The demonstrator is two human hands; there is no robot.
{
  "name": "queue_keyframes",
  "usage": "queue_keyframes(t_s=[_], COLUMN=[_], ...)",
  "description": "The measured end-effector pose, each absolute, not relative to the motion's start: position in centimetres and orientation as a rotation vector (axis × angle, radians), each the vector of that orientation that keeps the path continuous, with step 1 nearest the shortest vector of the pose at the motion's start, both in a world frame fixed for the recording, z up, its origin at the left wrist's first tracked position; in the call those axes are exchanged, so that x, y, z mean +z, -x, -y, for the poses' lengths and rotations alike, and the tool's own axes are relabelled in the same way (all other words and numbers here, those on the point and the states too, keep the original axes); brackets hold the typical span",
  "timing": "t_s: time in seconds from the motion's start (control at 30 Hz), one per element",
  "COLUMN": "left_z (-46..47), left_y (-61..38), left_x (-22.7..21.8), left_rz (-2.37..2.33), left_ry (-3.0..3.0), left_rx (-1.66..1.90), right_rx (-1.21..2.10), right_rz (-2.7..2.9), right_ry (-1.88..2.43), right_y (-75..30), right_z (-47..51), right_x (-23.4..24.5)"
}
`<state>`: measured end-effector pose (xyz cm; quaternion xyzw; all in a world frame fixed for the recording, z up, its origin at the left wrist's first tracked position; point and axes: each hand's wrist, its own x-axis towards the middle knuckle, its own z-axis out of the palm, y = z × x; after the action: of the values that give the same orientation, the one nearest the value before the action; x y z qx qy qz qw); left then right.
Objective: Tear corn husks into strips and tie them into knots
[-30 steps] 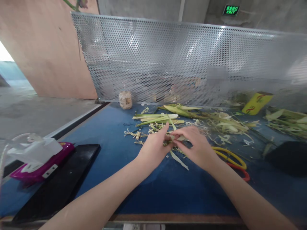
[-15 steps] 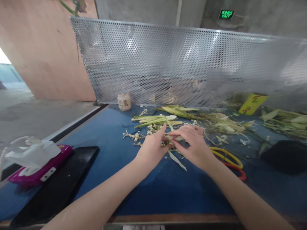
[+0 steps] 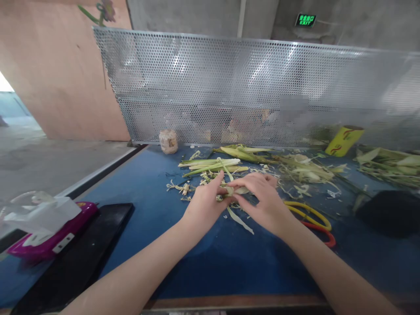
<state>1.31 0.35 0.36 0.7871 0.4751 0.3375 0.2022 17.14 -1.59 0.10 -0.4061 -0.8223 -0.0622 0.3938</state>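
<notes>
Both my hands meet at the middle of the blue table (image 3: 210, 258). My left hand (image 3: 205, 205) and my right hand (image 3: 262, 201) pinch a small pale leaf piece (image 3: 236, 190) between their fingertips. A thin pale strip (image 3: 239, 220) lies on the table just below them. Beyond the hands lie green and white stalks (image 3: 213, 165) and a scatter of husk scraps (image 3: 183, 188).
Yellow and red scissors (image 3: 311, 216) lie right of my right hand. A perforated metal screen (image 3: 249, 87) stands along the table's back, with a jar (image 3: 168, 141) and a yellow box (image 3: 343, 141) at its foot. A black tray (image 3: 82, 253) and pink tissue box (image 3: 46, 232) sit left.
The hands hold much the same pose on the leaf piece. The view has tilted a little, so everything sits slightly lower and further left in the picture.
</notes>
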Motion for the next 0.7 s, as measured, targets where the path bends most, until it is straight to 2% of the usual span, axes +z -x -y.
queue_keyframes(t_s=[0.27,0.43,0.53,0.6,0.7], left_z=[-0.5,-1.4,-1.9,-1.9,-1.7], left_y=[-1.3,-0.9,-1.0,-1.1,-1.3], left_x=[0.1,0.4,0.6,0.7,0.7], left_rz=[-1.298,-1.18,-1.046,-0.988,-0.978], left_ry=[-2.117,-1.629,-1.344,-1.246,-1.19], left_rx=[1.002,1.096,1.191,1.218,1.25], right_rx=[-0.181,-0.46,-0.353,-0.171,0.005], right_rz=[2.123,1.849,2.133,2.276,2.164], right_ry=[1.05,0.953,0.803,1.032,1.485], right_y=[-16.4,-16.8,-16.4,-15.7,-14.8], right_z=[1.2,2.4,2.9,2.8,1.8], right_x=[-0.3,0.0,-0.3,-0.9,-1.8])
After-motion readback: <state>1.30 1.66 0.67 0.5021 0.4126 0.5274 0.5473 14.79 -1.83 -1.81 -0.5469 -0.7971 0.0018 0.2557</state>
